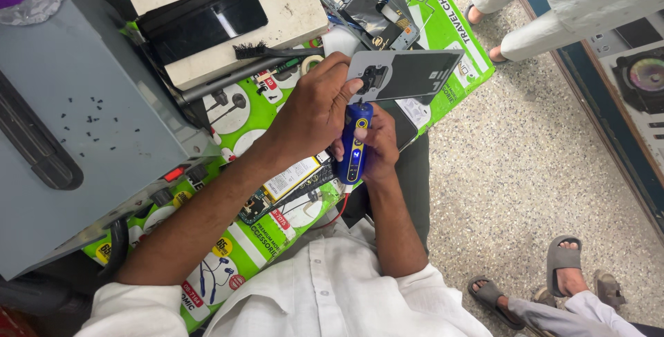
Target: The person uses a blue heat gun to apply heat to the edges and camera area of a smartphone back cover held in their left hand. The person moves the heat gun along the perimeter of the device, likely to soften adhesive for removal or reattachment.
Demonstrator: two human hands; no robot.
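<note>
My left hand (315, 105) grips the left end of a grey phone back panel (408, 73), thumb near its camera cutout, holding it above the bench edge. My right hand (377, 147) is wrapped around a blue electric screwdriver (355, 145) with yellow buttons. The tool stands upright with its tip touching the underside of the panel near the camera cutout. Below my forearm lies an opened phone with a battery and circuit board (287, 185) exposed.
A grey machine (76, 129) with small black specks fills the left. A white block carries a black phone (204, 19); a black brush (266, 51) lies beside it. Green printed packaging (443, 26) covers the bench. Other people's sandalled feet (564, 264) stand on the speckled floor.
</note>
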